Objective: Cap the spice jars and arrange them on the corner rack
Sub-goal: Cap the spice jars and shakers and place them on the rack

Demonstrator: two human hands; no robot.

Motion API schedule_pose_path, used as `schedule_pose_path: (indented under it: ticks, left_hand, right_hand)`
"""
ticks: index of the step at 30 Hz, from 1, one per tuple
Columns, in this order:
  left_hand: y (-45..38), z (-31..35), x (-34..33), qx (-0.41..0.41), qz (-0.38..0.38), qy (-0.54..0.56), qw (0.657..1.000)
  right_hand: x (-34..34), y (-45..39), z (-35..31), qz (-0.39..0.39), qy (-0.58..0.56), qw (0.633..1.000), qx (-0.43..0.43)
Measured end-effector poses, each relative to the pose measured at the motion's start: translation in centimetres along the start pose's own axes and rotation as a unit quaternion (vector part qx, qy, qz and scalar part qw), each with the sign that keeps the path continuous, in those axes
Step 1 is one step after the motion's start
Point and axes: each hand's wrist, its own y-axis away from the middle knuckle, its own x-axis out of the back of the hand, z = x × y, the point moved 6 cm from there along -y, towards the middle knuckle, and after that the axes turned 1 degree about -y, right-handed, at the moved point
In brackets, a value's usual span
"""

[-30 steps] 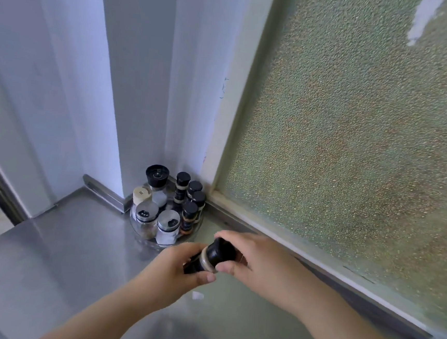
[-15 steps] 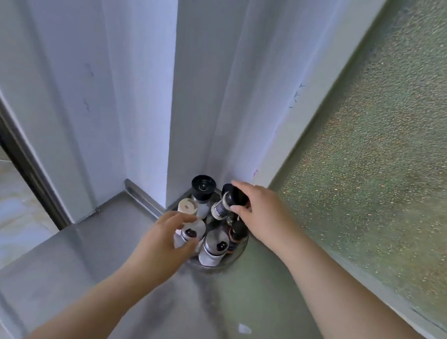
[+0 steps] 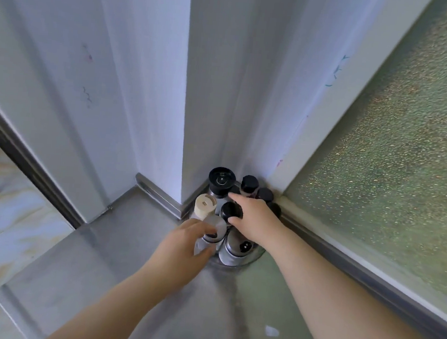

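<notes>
A round clear rack (image 3: 253, 258) sits in the counter's corner and holds several spice jars. My right hand (image 3: 257, 222) reaches over it, thumb and forefinger closed around a black-capped jar (image 3: 231, 211) standing upright in the rack's middle. My left hand (image 3: 183, 245) grips a silver-capped jar (image 3: 215, 228) at the rack's front left. Beside that one stands another silver-capped jar (image 3: 236, 247). Behind are a cream-capped jar (image 3: 205, 204), a tall black-topped grinder (image 3: 221, 179) and two black-capped jars (image 3: 249, 184). Every jar I can see has a cap on.
The rack stands on a steel counter (image 3: 116, 273) where white walls meet a frosted window (image 3: 396, 157). A raised steel lip (image 3: 158, 194) runs along the wall. A small white scrap (image 3: 271, 331) lies on the counter near my right forearm. The counter's edge drops off at the left.
My right hand carried the black-capped jar from in front of the rack into its middle. My left hand let go of that jar and closed on the silver-capped jar. The view moved closer.
</notes>
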Motion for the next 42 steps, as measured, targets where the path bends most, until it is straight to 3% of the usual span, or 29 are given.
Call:
schedule_pose_path:
  ticks: [5,10,19,23,26,32,42]
  left_hand:
    - [1.7,2.0,-2.8,-0.07,-0.031,-0.017,0.997]
    - [4.7,3.2,-12.4,-0.112,-0.242,-0.115,0.957]
    - [4.8,1.9,-23.3,-0.082,-0.286,-0.236,0.925]
    - [4.8,3.1,-23.9,-0.077,-0.205,-0.191,0.957]
    - [5.8,7.4,-24.9,-0.094,-0.19,-0.068,0.975]
    - [11.1,22.1,-29.3,-0.179,-0.257,0.084,0.946]
    - [20.4,36.4,-40.8,-0.241,-0.38,0.143,0.881]
  right_hand:
    - [3.3,5.0,1.5,0.1,-0.029,0.994,0.026]
    - [1.3,12.9,7.9,0.07,-0.016,0.996,-0.045]
    - [-3.3,24.4,16.6,0.058,-0.058,0.987,-0.139]
    - [-3.6,28.4,18.8,0.064,-0.074,0.982,-0.16]
    - [-3.0,31.0,20.1,0.08,-0.102,0.975,-0.179]
    - [1.9,38.0,22.2,0.184,-0.157,0.944,-0.223]
    - [7.3,57.6,30.2,0.323,-0.176,0.862,-0.349]
